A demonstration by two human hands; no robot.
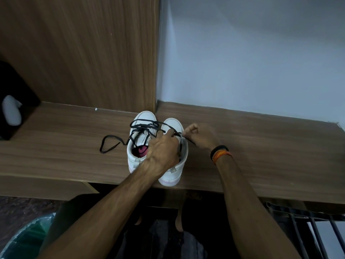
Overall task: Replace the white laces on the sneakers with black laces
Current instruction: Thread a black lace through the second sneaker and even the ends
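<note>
Two white sneakers are parked side by side on the wooden counter, toes toward the back where a wood panel meets a pale wall. The left sneaker is seen with its pink insole exposed and a black lace strung loosely across its top; one loose end of that lace is looped out on the counter to the left, near nothing else. The right sneaker is mostly covered by the left hand, which is laid over its opening with fingers curled down, and lace seems to be held there, though the exact grip can't be made out. The right hand is placed just beside the right sneaker's toe, fingers bunched together and pinched on a lace end. Black and orange bands are worn on that wrist. A dark box with something white poking out is spotted at the far left of the counter, well apart from the shoes.
</note>
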